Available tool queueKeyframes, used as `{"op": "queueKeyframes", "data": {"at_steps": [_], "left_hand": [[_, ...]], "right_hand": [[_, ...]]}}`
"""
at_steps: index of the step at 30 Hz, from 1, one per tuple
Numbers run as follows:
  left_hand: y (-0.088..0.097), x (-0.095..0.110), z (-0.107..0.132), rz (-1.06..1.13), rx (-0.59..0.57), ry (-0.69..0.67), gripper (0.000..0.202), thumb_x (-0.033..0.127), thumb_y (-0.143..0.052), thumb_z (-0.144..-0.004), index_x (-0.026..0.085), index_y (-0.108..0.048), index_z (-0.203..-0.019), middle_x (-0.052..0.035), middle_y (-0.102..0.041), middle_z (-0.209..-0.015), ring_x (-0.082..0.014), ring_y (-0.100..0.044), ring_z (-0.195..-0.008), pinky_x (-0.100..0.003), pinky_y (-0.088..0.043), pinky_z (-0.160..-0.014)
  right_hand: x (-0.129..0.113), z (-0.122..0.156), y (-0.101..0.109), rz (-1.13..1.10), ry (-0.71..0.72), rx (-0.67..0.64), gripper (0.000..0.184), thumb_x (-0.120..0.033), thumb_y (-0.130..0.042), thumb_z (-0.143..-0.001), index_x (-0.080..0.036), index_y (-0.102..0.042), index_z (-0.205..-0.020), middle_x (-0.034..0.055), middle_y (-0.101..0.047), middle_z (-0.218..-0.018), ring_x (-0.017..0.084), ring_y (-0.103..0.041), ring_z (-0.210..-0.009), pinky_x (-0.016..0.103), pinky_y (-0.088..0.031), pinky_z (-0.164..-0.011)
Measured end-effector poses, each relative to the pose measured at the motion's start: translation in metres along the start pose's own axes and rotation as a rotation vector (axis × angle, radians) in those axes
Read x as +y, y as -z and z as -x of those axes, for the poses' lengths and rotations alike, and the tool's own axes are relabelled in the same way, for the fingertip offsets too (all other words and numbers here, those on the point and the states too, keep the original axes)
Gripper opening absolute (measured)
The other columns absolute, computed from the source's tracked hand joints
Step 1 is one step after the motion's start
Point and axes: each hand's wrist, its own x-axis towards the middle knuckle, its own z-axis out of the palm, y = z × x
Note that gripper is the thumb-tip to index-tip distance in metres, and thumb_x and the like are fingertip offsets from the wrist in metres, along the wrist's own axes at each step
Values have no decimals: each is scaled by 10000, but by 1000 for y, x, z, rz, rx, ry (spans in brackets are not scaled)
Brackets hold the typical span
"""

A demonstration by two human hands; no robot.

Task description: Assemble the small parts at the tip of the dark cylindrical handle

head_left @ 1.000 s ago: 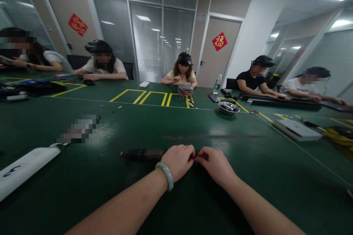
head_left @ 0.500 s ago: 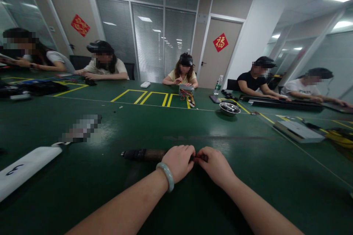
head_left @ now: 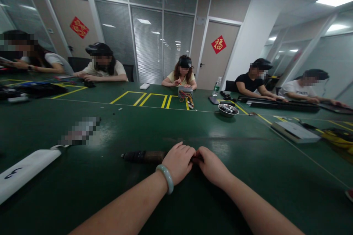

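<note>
A dark cylindrical tool point(head_left: 143, 156) lies lengthwise on the green table point(head_left: 124, 128), its tip to the left. My left hand point(head_left: 178, 162), with a pale green bangle on the wrist, is curled over the tool's right end. My right hand point(head_left: 211, 165) sits right beside it, fingers closed and touching the left fingers at the same end. What the right fingers pinch is hidden.
A white flat case point(head_left: 26, 170) lies at the near left. A metal bowl point(head_left: 227, 109) and a grey box with coloured wires point(head_left: 185, 93) sit farther off. A grey slab point(head_left: 295, 131) lies to the right. Several other people work round the table's far side.
My two hands have closed up against each other over the tool's end. The view has tilted slightly.
</note>
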Motion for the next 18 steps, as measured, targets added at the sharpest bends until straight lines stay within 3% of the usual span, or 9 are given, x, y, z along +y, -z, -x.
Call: {"op": "queueKeyframes", "data": {"at_steps": [4, 9, 14, 18], "left_hand": [[0, -3, 2, 10, 31, -36, 263, 175, -577, -813, 224, -527, -1066, -20, -612, -1111, -187, -539, -1093, -419, -249, -1106], [4, -4, 4, 14, 110, -118, 483, 225, -565, -834, 247, -430, -1297, -30, -451, -1391, -212, -321, -1341, -446, -164, -1150], [5, -6, 6, 55, 36, -156, 542, 318, -573, -842, 274, -395, -1351, -12, -359, -1463, -209, -238, -1383, -444, -145, -1155], [0, -11, 5, 128, -102, -172, 627, 517, -511, -863, 280, -321, -1411, -19, -291, -1502, -231, -201, -1397, -456, -149, -1149]], "right_hand": [[3, -7, -4, 67, 5, 21, 100, -104, -461, -828, -194, -501, -806, 38, -577, -866, 165, -562, -795, 259, -395, -720], [38, -15, 11, 133, -67, 72, 46, -180, -479, -850, -196, -507, -817, 46, -590, -910, 173, -560, -835, 268, -397, -758], [107, 3, 60, 252, -324, 108, 103, -265, -497, -841, -197, -536, -774, 66, -618, -893, 198, -583, -814, 284, -407, -702], [177, 48, 117, 322, -635, 151, 167, -306, -491, -845, -195, -570, -748, 123, -643, -820, 229, -616, -711, 322, -416, -608]]}}
